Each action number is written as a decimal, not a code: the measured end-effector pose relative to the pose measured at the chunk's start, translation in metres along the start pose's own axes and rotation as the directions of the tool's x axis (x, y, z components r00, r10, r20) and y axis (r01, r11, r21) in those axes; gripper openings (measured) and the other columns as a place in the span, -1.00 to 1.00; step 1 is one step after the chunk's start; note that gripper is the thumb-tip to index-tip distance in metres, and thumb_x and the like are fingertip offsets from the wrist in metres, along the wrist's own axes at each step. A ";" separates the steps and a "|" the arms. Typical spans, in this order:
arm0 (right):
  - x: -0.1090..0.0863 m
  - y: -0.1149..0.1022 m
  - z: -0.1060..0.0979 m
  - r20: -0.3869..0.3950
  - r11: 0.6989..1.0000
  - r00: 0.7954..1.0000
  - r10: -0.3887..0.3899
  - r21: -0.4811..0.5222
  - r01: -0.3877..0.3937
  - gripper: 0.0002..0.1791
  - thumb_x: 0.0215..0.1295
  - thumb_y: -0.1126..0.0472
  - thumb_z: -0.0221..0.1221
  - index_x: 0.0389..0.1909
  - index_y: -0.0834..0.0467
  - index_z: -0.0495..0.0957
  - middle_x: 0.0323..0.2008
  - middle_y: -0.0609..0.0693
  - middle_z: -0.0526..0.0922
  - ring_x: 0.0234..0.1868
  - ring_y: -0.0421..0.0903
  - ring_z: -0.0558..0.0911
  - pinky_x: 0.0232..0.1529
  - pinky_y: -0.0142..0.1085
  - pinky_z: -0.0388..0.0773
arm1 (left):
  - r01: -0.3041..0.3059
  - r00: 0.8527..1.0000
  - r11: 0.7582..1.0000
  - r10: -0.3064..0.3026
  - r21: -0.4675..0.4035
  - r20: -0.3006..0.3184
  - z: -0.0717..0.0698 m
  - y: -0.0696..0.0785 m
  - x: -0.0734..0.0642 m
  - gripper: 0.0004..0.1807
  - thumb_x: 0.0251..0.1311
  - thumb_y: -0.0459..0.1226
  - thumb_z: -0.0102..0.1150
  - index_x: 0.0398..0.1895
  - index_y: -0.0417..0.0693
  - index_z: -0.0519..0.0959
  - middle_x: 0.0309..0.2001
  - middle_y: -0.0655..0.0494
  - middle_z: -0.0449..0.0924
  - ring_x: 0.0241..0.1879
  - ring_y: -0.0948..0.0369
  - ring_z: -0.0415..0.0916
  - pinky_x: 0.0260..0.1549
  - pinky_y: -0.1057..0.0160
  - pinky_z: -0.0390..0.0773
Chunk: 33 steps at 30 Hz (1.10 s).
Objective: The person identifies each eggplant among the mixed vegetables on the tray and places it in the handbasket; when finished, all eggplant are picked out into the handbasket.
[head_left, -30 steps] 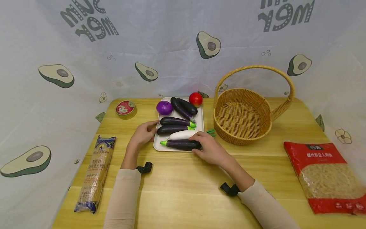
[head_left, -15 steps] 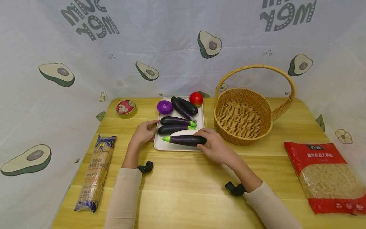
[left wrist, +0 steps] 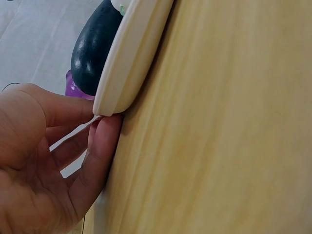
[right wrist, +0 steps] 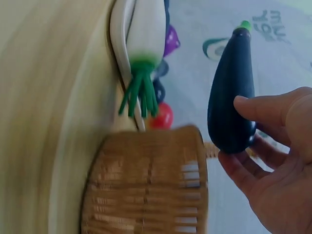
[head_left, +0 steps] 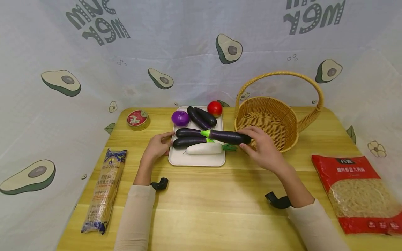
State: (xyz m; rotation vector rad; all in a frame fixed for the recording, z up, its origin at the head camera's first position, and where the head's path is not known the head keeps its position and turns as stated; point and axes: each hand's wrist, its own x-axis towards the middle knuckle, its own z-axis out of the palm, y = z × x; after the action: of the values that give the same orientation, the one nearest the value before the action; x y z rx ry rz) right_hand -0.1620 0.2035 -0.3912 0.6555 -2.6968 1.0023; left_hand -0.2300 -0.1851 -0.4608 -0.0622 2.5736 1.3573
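My right hand [head_left: 262, 148] grips a dark purple eggplant [head_left: 229, 137] by its thick end, thumb on one side and fingers on the other. The eggplant is raised off the tray, its green stem pointing left, beside the wicker basket [head_left: 240, 122]. At the left edge of the white tray [head_left: 198, 161], my left hand [head_left: 156, 148] pinches the rim; the left wrist view shows its thumb and fingers at the tray's corner [left wrist: 131, 63]. On the tray lie a white radish [head_left: 204, 149], several more eggplants [head_left: 187, 142], a purple onion [head_left: 180, 118] and a tomato [head_left: 215, 108].
The basket's tall handle [head_left: 282, 73] arches over it on the right. A round tin [head_left: 138, 120] stands at the back left. A long pasta packet [head_left: 105, 191] lies at the left, a red pasta bag [head_left: 358, 195] at the right.
My right hand has lifted the front eggplant off the tray and carried it right and away from me, toward the basket, uncovering the radish. My left hand stays at the tray.
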 end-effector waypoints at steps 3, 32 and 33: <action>-0.001 0.011 -0.012 -0.044 1.000 0.999 0.001 -0.025 -0.002 -0.53 0.28 0.41 0.36 0.21 0.22 0.59 0.18 0.20 0.55 0.14 0.24 0.58 0.07 0.19 0.55 | 0.009 1.000 1.000 -0.009 -0.004 0.000 0.000 0.001 -0.001 -0.48 0.44 -0.24 0.15 0.44 0.26 0.50 0.34 -0.08 0.55 -0.34 0.15 0.61 -0.42 0.30 0.66; 0.036 0.110 -0.060 0.052 0.915 0.926 0.374 -0.183 -0.359 -0.47 0.43 0.39 0.06 0.38 0.46 0.31 0.26 0.52 0.39 0.24 0.48 0.37 0.24 0.37 0.32 | 0.024 1.000 0.999 -0.024 -0.035 -0.004 0.002 -0.001 0.000 -0.48 0.44 -0.24 0.16 0.43 0.29 0.50 0.40 -0.04 0.49 -0.45 0.18 0.55 -0.43 0.30 0.66; 0.038 0.112 -0.059 0.055 0.912 0.924 0.379 -0.193 -0.363 -0.46 0.43 0.39 0.05 0.38 0.47 0.31 0.26 0.53 0.38 0.24 0.49 0.36 0.25 0.37 0.31 | 0.025 1.000 0.999 -0.025 -0.038 -0.004 0.002 -0.001 0.000 -0.48 0.44 -0.24 0.16 0.43 0.29 0.50 0.39 -0.05 0.49 -0.46 0.17 0.55 -0.43 0.30 0.66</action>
State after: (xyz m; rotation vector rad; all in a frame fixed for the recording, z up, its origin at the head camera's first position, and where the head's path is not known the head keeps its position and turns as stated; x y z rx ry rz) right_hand -0.2468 0.3049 -0.3985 0.1565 -3.0189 0.8011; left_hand -0.2293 -0.1841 -0.4621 -0.1033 2.5417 1.3993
